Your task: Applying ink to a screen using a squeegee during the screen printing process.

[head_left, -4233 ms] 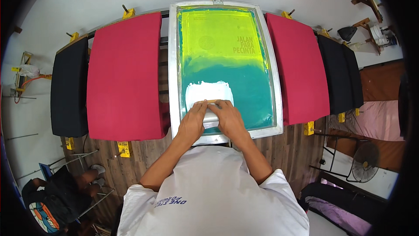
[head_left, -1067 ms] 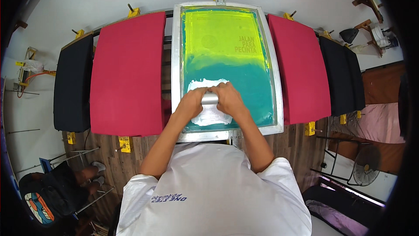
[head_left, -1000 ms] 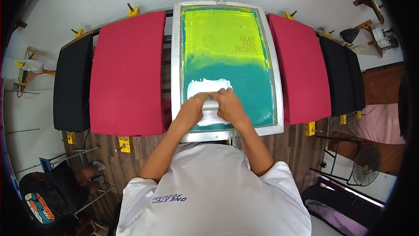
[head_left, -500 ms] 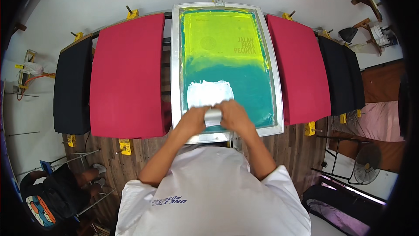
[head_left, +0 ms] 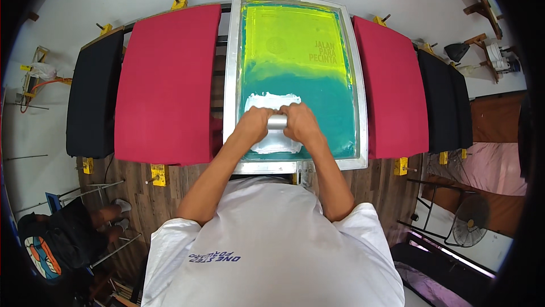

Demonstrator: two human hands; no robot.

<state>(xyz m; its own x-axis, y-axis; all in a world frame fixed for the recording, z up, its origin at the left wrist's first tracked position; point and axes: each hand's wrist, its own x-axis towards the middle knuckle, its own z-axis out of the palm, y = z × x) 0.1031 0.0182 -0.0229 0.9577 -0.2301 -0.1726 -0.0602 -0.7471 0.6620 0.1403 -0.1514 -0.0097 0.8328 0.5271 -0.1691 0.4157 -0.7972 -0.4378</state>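
Both of my hands grip a silver squeegee (head_left: 277,122), my left hand (head_left: 253,124) on its left end and my right hand (head_left: 301,124) on its right. It stands over the near part of a screen-printing frame (head_left: 357,74) with an aluminium rim. White ink (head_left: 265,101) lies beyond the squeegee, and a thinner white smear (head_left: 275,145) covers the mesh on my side of it. The mesh (head_left: 332,119) is teal in its nearer half and yellow-green farther away, with lettering and a round mark faintly visible. My hands hide much of the squeegee's blade.
Red fabric-covered boards (head_left: 167,85) flank the frame, with black ones (head_left: 93,97) farther out. Yellow brackets (head_left: 159,174) stick out at the board ends. A seated person (head_left: 74,236) is at the lower left, a fan (head_left: 471,220) at the lower right.
My hands and the squeegee have moved away from my body over the mesh, and white ink now shows on the near side too. The view has shifted slightly.
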